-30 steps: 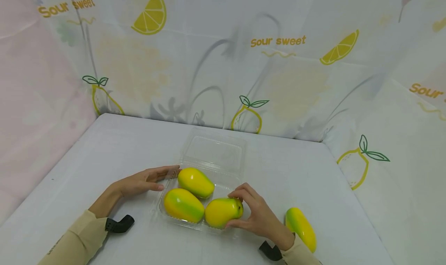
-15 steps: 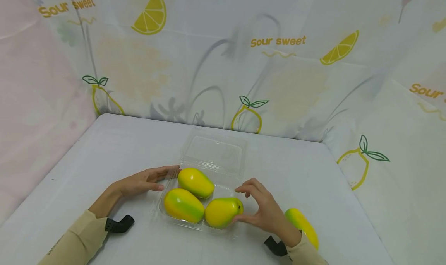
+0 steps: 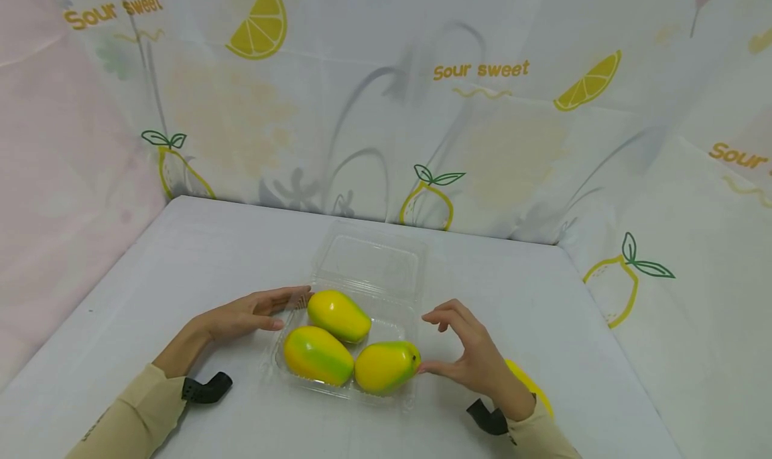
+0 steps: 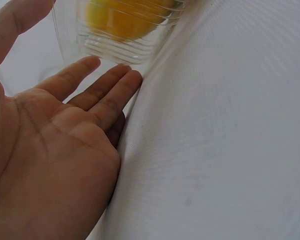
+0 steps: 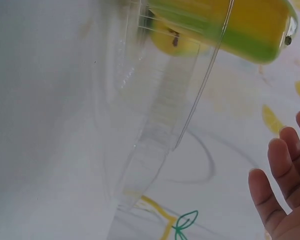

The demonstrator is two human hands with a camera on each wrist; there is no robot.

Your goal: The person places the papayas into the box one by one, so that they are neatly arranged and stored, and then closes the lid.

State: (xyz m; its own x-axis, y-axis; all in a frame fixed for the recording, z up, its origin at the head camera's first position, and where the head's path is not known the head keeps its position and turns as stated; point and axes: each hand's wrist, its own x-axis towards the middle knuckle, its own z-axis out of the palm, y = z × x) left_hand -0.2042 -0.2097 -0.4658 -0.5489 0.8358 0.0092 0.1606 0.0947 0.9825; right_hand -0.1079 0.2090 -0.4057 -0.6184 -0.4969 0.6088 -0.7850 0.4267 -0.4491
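Three yellow-green mangoes lie in a clear plastic clamshell box (image 3: 376, 261) whose lid is folded back. One mango (image 3: 339, 316) is at the back left, another mango (image 3: 317, 356) at the front left, and a third mango (image 3: 386, 367) at the front right. My left hand (image 3: 247, 315) lies along the box's left side with fingers extended; in the left wrist view its fingertips (image 4: 135, 77) are right at the ribbed wall. My right hand (image 3: 467, 352) is spread beside the box's right edge, holding nothing, its thumb tip close to the third mango.
A further mango (image 3: 531, 385) lies on the white table (image 3: 199, 258) at the right, mostly hidden behind my right forearm. Behind the table hangs a lemon-printed cloth (image 3: 362, 110). Black wrist-camera mounts (image 3: 208, 388) sit at both sleeves.
My right hand has let go of the front-right mango and drawn back to the right, its fingers lifting away. The mango stays in the box, and my left hand has not moved.
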